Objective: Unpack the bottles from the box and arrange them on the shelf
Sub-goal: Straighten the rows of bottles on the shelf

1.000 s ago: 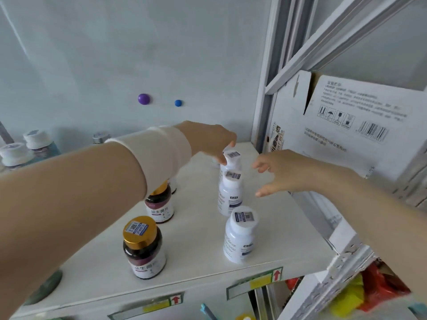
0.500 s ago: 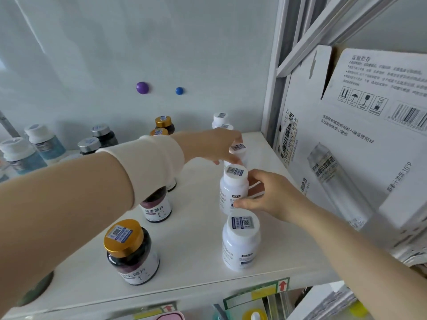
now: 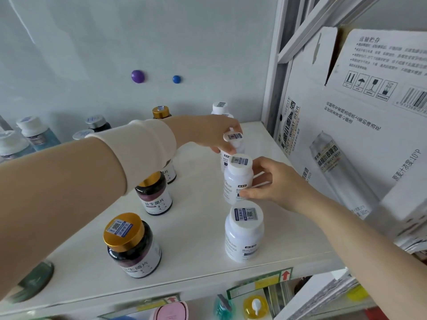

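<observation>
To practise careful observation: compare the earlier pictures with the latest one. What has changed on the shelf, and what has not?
The right hand, open beside the bottles a second ago, closed in and now grips the middle white bottle. The left hand stays on the cap of the white bottle behind it. The front white bottle and gold-capped bottles have not moved.

— Where's the camera?
— On the person's head, facing forward and down onto the shelf [image 3: 191,239].
— How near?
— Near: the shelf fills the lower frame, the wall [image 3: 92,54] spans the top and the box [image 3: 346,139] crowds the right edge.
— Other views?
— Just this one.
</observation>
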A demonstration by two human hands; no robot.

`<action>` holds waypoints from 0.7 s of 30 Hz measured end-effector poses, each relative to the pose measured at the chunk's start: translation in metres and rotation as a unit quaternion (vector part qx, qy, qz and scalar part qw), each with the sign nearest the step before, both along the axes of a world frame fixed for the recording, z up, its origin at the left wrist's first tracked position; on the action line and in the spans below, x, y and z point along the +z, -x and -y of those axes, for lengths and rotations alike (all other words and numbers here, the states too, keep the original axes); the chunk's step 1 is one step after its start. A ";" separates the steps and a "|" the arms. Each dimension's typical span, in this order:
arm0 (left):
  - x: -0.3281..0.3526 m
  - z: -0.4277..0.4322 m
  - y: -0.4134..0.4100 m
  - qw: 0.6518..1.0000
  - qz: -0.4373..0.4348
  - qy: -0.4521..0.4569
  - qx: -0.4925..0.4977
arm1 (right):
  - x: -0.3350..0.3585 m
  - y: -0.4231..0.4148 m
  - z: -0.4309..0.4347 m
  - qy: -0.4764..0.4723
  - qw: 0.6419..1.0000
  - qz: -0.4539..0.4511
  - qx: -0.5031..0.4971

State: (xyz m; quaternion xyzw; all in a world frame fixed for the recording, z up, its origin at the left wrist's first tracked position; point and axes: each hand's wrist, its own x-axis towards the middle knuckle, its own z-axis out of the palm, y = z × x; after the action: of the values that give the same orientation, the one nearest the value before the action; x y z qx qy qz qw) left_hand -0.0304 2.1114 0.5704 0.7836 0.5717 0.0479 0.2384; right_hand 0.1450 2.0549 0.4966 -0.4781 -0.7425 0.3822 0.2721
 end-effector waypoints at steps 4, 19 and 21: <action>-0.001 0.002 0.000 1.000 0.003 -0.010 -0.008 | 0.002 0.002 0.005 0.004 1.000 0.005 -0.010; 0.049 0.052 0.039 0.970 -0.208 -0.127 -0.002 | 0.090 -0.002 0.019 -0.080 0.954 0.289 -0.017; 0.060 0.068 0.056 0.951 -0.277 -0.140 0.014 | 0.107 0.014 0.020 -0.144 0.930 0.339 -0.009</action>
State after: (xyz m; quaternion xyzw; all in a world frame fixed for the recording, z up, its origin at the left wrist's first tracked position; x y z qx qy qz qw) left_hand -0.0863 2.0431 0.6303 0.7837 0.6135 -0.0879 -0.0423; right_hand 0.1314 2.0348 0.6036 -0.5418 -0.8331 0.0837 0.0738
